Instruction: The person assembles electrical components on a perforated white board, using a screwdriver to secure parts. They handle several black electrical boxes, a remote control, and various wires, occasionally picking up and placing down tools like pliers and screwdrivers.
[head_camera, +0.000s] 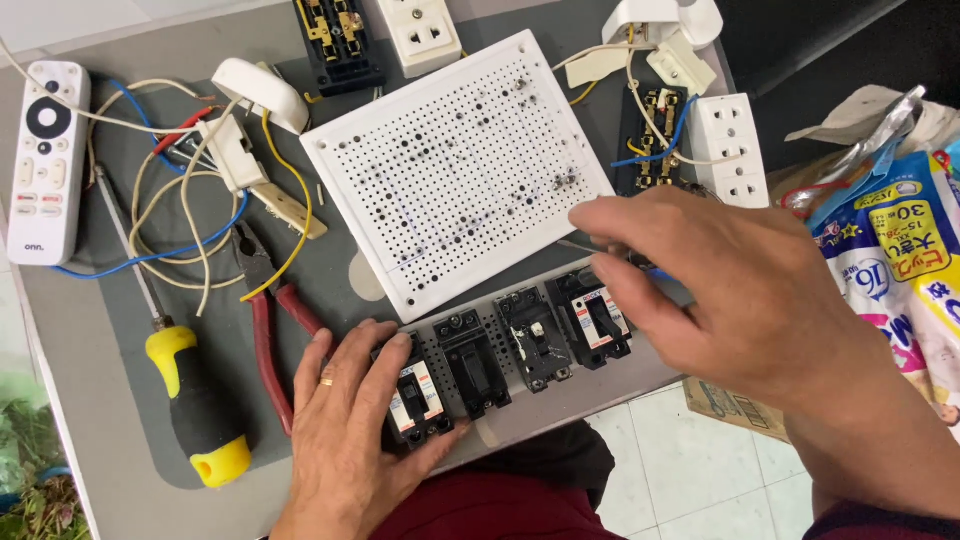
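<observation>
My left hand (350, 440) rests on the leftmost black circuit breaker (418, 398), fingers on its top and thumb at its near side. Three more black breakers (472, 362) (535, 338) (592, 318) sit in a row to its right on a perforated strip. My right hand (730, 290) hovers over the rightmost breaker and holds a thin metal tool shaft (578, 243) with a bit of blue handle showing. Behind the breakers lies a white perforated board (450, 170).
Red-handled pliers (265, 320), a yellow-and-black screwdriver (195, 410), loose wires (170, 210), a white remote (45, 160), white sockets (730, 150) (425, 35) and black socket backs (335, 40) lie on the grey mat. Printed plastic bags (900, 260) sit at right.
</observation>
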